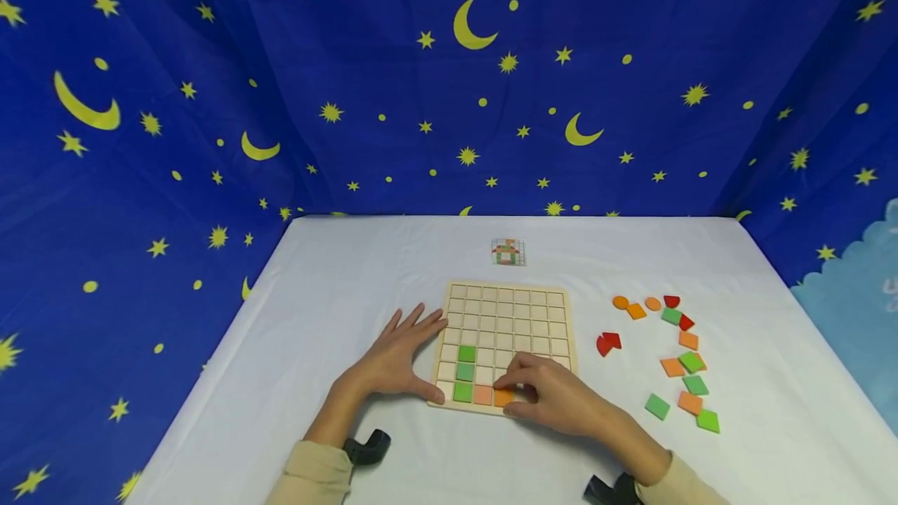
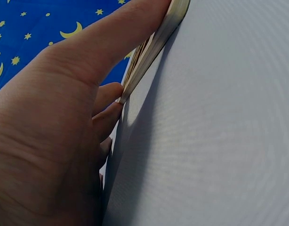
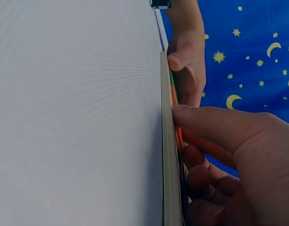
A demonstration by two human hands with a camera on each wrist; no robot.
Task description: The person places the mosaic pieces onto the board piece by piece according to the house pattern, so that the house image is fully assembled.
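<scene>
A wooden grid board (image 1: 505,324) lies on the table with its cells facing up. Spread along its left edge, my left hand (image 1: 393,361) rests its thumb at the near left corner and its fingertips farther up the side. Three green tiles (image 1: 465,371) make a column near the left of the grid, and a salmon square tile (image 1: 483,395) lies beside the lowest one. My right hand (image 1: 554,396) pinches an orange square tile (image 1: 502,397) at the bottom row, its thumb at the board's near edge (image 3: 169,141). The hand covers part of that tile and the lower right cells.
Loose tiles lie scattered right of the board: green (image 1: 658,407), orange (image 1: 691,403) and red (image 1: 609,343) ones, some overlapping. Beyond the board is a small pattern card (image 1: 508,252) with a house-like figure. A star-printed blue curtain (image 1: 393,84) stands behind the white table (image 1: 337,271).
</scene>
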